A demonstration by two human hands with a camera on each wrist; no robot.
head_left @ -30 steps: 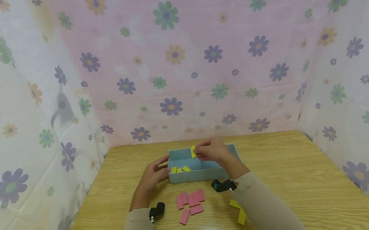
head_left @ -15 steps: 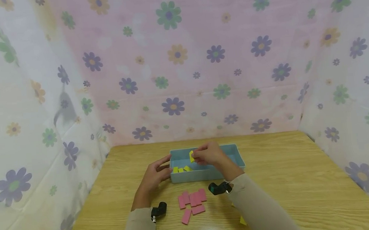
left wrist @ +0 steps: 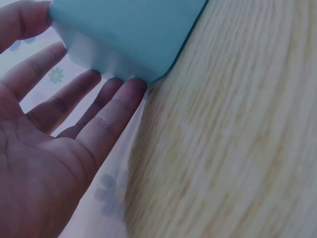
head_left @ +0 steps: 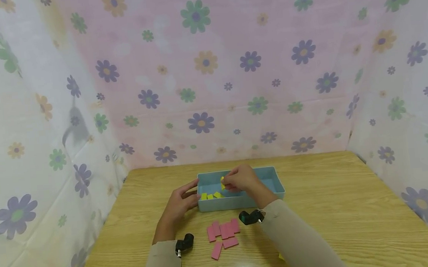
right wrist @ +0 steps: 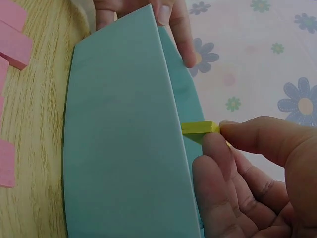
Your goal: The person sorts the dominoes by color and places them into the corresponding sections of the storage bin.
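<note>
At frame centre, the right hand [head_left: 240, 178] pinches a yellow block [head_left: 223, 182] above the blue box [head_left: 275, 187], whose left end the flat-fingered left hand [head_left: 179, 204] steadies.

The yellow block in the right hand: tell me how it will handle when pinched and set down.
The yellow block probably stays stiff: its edges look straight in the right hand's pinch. It seems light, since fingertips alone carry it. Flat-sided, it should lie still in the blue tray, not roll.

Left hand [head_left: 179, 203] lies flat with fingers straight, while right hand [head_left: 241, 178] reaches forward, thumb and forefinger pinched together
</note>
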